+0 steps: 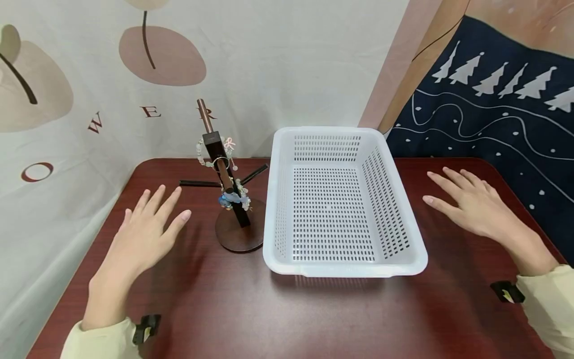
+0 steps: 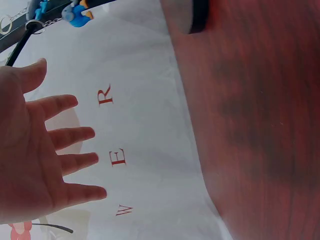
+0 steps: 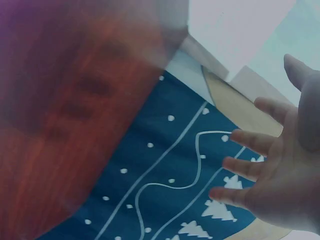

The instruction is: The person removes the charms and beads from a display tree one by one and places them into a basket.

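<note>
Basket: a white rectangular perforated plastic basket (image 1: 345,269) sits on the dark red wood-grain table (image 1: 332,319); it looks light and fairly stiff, perhaps slick, best held by opposite sides of its rim.
Stand: a dark brown jewellery stand with a round base and crossbars (image 1: 225,178) is upright just left of the basket; the rim hides part of its base, so contact cannot be told. Probably rigid and liable to tip; the low post is the sensible hold.
Bracelets: a pale beaded bracelet with a pink bow (image 1: 200,158) and a blue-and-clear charm bracelet (image 1: 230,198) hang on the stand, left of the basket; likely limp, delicate and easily snagged.
Left hand: left hand (image 1: 142,237), beyond the stand from the basket, fingers extended and slightly apart, holding nothing.
Right hand: right hand (image 1: 475,205), right of the basket, fingers spread, holding nothing.
Edges: the table's far edge runs close behind the basket, with a white printed cloth (image 1: 291,75) beyond.
Room: tabletop shows in front of the basket and to its right; the stand crowds its left.
</note>
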Tool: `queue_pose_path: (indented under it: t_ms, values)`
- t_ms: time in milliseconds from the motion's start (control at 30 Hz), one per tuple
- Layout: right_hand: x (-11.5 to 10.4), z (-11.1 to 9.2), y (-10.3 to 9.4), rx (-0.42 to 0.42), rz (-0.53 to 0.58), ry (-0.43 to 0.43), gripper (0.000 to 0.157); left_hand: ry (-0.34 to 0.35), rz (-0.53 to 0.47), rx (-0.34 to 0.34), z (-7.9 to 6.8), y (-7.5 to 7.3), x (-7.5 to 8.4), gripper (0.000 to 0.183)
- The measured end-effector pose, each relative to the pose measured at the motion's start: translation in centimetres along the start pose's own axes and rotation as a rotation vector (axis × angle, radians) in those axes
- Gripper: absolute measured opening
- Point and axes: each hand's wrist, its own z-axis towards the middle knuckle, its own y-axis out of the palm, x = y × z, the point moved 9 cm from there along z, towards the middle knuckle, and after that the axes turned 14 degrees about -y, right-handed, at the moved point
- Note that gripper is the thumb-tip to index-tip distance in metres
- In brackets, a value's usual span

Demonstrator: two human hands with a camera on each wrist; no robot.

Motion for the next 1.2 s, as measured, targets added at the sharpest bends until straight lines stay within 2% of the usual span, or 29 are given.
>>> queue_pose_path:
  t_ms: [267, 467, 800, 1000, 1200]
  values:
    - [-2.0, 1.8, -2.1, -0.009, 0.086, -0.084, 0.063, -0.006, -0.027, 0.000, 0.4, -0.5, 0.6, 0.063]
    - [-4.2, 3.4, -3.2, 0.032, 0.125, -0.171, 0.058, 0.001, -0.061, 0.023, 0.5, -0.9, 1.4, 0.057]
    - [-7.4, 5.6, -4.4, 0.067, 0.228, -0.256, 0.046, 0.040, -0.180, 0.049, 1.0, -1.3, 2.3, 0.050]
    - [-8.6, 6.9, -4.3, 0.050, 0.288, -0.263, 0.044, 0.049, -0.243, 0.089, 1.0, -2.1, 2.8, 0.043]
    - [-9.7, 8.1, -3.9, 0.041, 0.318, -0.302, 0.043, 0.030, -0.297, 0.125, 0.8, -3.1, 2.9, 0.037]
